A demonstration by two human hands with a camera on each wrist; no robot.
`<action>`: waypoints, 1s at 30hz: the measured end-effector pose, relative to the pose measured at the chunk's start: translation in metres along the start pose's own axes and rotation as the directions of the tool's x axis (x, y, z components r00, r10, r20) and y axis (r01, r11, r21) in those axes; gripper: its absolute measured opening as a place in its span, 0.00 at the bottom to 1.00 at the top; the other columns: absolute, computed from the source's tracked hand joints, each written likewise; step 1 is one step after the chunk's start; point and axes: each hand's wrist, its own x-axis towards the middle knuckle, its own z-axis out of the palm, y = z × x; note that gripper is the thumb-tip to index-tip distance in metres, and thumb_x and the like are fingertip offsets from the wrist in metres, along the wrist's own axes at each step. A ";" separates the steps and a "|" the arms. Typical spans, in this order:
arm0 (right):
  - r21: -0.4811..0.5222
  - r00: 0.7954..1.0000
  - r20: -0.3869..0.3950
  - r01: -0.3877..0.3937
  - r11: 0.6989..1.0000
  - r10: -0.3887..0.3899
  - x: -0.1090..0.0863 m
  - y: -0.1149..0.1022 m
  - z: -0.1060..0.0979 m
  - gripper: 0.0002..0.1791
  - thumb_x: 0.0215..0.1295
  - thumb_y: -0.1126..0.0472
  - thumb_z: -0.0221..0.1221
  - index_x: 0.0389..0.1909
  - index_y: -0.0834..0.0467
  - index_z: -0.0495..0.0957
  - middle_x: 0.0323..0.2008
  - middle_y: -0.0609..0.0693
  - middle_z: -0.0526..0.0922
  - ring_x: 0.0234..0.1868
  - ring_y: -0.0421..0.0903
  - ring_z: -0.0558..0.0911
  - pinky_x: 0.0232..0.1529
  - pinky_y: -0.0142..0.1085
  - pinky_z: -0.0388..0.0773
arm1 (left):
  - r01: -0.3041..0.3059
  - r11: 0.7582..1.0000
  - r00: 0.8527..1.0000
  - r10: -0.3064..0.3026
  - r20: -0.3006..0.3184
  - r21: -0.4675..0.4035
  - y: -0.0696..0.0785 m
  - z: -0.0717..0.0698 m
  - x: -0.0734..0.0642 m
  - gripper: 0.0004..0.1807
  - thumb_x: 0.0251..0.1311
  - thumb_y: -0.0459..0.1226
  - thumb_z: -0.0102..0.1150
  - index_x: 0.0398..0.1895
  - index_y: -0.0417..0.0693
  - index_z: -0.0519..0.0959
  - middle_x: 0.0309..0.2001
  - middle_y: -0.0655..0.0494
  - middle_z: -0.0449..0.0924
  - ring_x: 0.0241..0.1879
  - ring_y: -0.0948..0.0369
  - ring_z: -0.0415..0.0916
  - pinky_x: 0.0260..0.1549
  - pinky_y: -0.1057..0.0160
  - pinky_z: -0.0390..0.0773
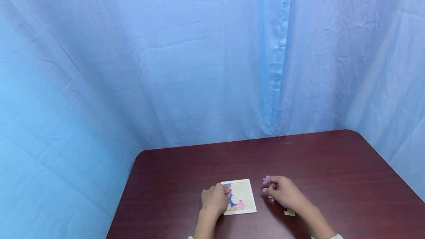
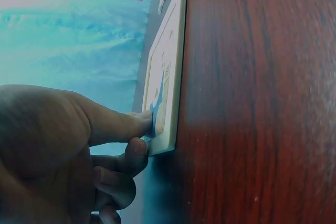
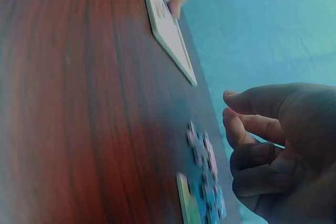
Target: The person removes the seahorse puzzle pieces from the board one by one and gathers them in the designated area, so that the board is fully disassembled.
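My left hand [image 1: 214,197] grips the left edge of a white-rimmed jigsaw puzzle tray [image 1: 254,203]. In the left wrist view its thumb [image 2: 115,126] lies on the tray's face, the other fingers curled by the edge. Several fitted puzzle pieces [image 1: 234,201], pink, blue and purple, fill the tray's left and lower part; the rest shows bare backing. To the right, my right hand [image 1: 282,192] hovers with loosely bent fingers and nothing between them. Below it lie loose puzzle pieces [image 3: 202,148], partly hidden by the hand in the head view, including a yellow-green piece [image 1: 290,213].
A dark red wood-grain table [image 1: 186,169] carries everything. Light blue curtains [image 1: 206,65] hang behind it and along both sides. The loose pieces lie close together, a short gap from the tray's right side.
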 end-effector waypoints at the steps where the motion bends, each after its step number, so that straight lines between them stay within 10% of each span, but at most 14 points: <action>1: 0.000 1.000 0.014 0.017 1.000 -0.017 0.000 -0.002 0.003 0.09 0.66 0.62 0.68 0.44 0.61 0.86 0.25 0.47 0.83 0.22 0.35 0.77 0.24 0.29 0.72 | -0.002 1.000 1.000 0.002 -0.002 -0.001 0.000 0.000 0.000 0.12 0.64 0.40 0.69 0.49 0.54 0.92 0.48 0.53 0.93 0.49 0.47 0.90 0.56 0.39 0.77; 15: -0.153 0.980 0.123 0.172 0.973 -0.154 -0.019 -0.044 0.054 0.21 0.64 0.61 0.70 0.54 0.68 0.85 0.25 0.39 0.75 0.23 0.30 0.68 0.25 0.29 0.67 | -0.002 1.000 1.000 0.002 -0.002 0.013 -0.001 -0.001 -0.002 0.12 0.64 0.40 0.69 0.48 0.55 0.92 0.47 0.55 0.93 0.48 0.47 0.90 0.52 0.42 0.78; 30: -0.362 0.985 -0.085 0.110 0.926 -0.151 -0.026 -0.052 0.093 0.12 0.60 0.61 0.72 0.45 0.57 0.89 0.30 0.40 0.77 0.27 0.33 0.69 0.29 0.32 0.69 | -0.018 1.000 1.000 0.018 -0.003 0.010 -0.002 0.000 -0.002 0.11 0.64 0.42 0.68 0.47 0.57 0.93 0.48 0.55 0.93 0.47 0.46 0.91 0.56 0.36 0.78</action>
